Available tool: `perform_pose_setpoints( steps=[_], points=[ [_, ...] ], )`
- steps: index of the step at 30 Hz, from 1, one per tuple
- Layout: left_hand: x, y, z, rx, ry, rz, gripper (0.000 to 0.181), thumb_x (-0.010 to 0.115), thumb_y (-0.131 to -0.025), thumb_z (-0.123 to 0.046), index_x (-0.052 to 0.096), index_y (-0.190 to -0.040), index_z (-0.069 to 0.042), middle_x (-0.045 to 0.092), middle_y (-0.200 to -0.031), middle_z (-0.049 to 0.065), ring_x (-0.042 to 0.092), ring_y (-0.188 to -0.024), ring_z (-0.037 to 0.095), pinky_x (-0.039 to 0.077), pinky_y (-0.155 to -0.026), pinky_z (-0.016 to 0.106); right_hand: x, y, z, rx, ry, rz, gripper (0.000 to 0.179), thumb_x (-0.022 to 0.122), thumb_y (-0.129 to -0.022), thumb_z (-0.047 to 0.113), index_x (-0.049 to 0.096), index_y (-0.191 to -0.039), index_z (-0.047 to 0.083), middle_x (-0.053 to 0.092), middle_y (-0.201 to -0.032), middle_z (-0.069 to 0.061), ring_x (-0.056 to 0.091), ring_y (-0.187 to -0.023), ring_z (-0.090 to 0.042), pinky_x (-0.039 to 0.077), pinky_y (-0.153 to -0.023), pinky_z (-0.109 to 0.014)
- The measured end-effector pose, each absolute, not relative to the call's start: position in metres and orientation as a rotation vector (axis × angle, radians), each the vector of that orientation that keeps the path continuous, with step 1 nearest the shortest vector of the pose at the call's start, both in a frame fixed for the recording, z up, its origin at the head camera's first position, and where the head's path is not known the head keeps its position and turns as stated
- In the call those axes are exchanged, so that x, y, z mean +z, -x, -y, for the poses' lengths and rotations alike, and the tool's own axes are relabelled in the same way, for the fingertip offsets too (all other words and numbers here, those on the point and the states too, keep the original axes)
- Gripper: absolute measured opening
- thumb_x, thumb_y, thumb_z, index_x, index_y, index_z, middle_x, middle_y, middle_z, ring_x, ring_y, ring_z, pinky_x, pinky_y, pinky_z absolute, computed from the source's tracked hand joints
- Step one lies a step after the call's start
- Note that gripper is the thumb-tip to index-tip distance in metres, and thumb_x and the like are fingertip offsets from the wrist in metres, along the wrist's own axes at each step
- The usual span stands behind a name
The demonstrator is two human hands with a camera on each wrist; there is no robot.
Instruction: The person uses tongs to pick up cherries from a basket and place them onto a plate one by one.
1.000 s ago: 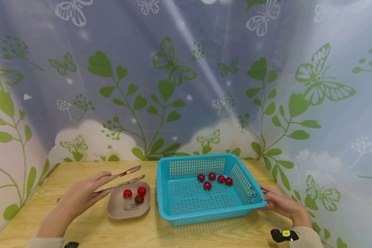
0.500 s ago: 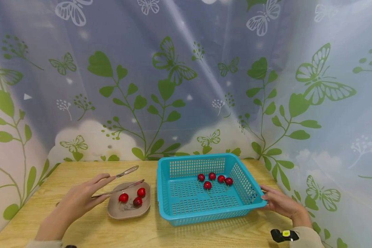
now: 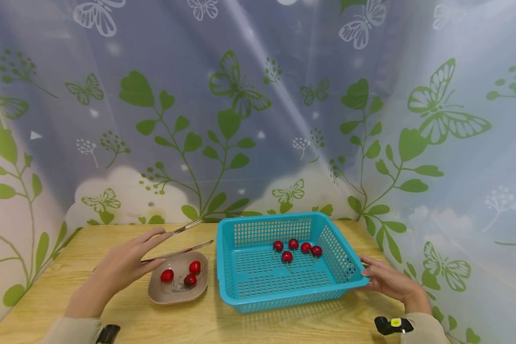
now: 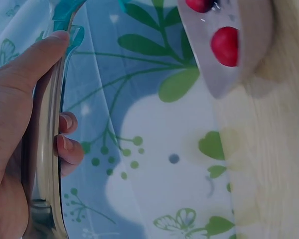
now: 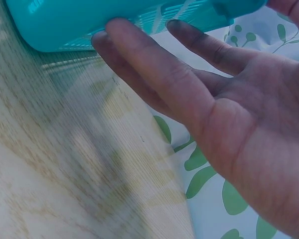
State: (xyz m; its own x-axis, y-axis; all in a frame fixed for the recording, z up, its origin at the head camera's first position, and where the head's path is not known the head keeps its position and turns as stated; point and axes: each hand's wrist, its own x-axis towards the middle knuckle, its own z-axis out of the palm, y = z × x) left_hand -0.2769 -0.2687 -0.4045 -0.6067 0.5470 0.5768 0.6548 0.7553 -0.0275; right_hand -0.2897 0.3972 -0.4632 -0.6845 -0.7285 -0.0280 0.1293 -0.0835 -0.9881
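Note:
My left hand grips a pair of metal tongs, thumb along one arm and fingertips on the other side. The tongs' arms stand apart with nothing between their tips, above the small beige plate and near the basket's left side. On that plate lie three cherries, one apart at the left. The blue plastic basket to the right contains several cherries with stems. My right hand holds the basket's front right corner, thumb at the rim and fingers against the outer side.
Both containers rest on a light wooden table. A curtain printed with leaves and butterflies rises behind the table and along both sides. Bare wood shows between the plate and the basket.
My left hand has moved right and slightly away with the tongs, their tips now nearer the basket. The left cherry on the plate has shifted left. My right hand keeps its place.

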Motion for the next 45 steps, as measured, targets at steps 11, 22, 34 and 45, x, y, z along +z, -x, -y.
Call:
perform_pose_setpoints(
  steps=[11,22,34,45],
  points=[
    [-0.389,0.287,0.234,-0.243,1.011,2.305,0.07,0.09,-0.08,-0.021,0.062,-0.144,-0.015,0.067,-0.134,0.007,0.068,-0.076,0.01,0.047,-0.058,0.021,-0.464,0.289,-0.399,-1.823,0.617,-1.645,0.066,0.03,-0.11,0.006,-0.008,-0.163,-0.004,0.061,-0.142,0.008,0.066,-0.126,-0.014,0.051,-0.11,-0.04],
    [-0.374,0.302,0.192,-0.279,1.063,2.408,0.06,0.081,-0.091,-0.03,0.06,-0.146,-0.019,0.063,-0.142,0.002,0.058,-0.067,0.002,0.046,-0.06,0.02,-0.461,0.288,-0.397,-1.818,0.631,-1.637,0.065,0.03,-0.11,0.007,-0.004,-0.164,-0.001,0.061,-0.142,0.007,0.066,-0.126,-0.014,0.051,-0.11,-0.04],
    [-0.361,0.319,0.141,-0.239,1.159,2.633,0.054,0.075,-0.096,-0.034,0.059,-0.146,-0.019,0.059,-0.143,0.004,0.056,-0.065,-0.002,0.048,-0.063,0.022,-0.462,0.29,-0.398,-1.812,0.615,-1.645,0.066,0.03,-0.109,0.006,-0.008,-0.163,-0.005,0.062,-0.142,0.006,0.066,-0.125,-0.014,0.051,-0.11,-0.04],
    [-0.358,0.338,0.102,-0.167,1.26,2.594,0.05,0.076,-0.095,-0.033,0.064,-0.142,-0.018,0.063,-0.136,0.002,0.068,-0.079,0.012,0.058,-0.076,0.032,-0.462,0.289,-0.397,-1.805,0.613,-1.682,0.068,0.031,-0.109,0.008,-0.01,-0.161,-0.009,0.062,-0.14,0.005,0.068,-0.122,-0.014,0.052,-0.108,-0.04]
  ],
)
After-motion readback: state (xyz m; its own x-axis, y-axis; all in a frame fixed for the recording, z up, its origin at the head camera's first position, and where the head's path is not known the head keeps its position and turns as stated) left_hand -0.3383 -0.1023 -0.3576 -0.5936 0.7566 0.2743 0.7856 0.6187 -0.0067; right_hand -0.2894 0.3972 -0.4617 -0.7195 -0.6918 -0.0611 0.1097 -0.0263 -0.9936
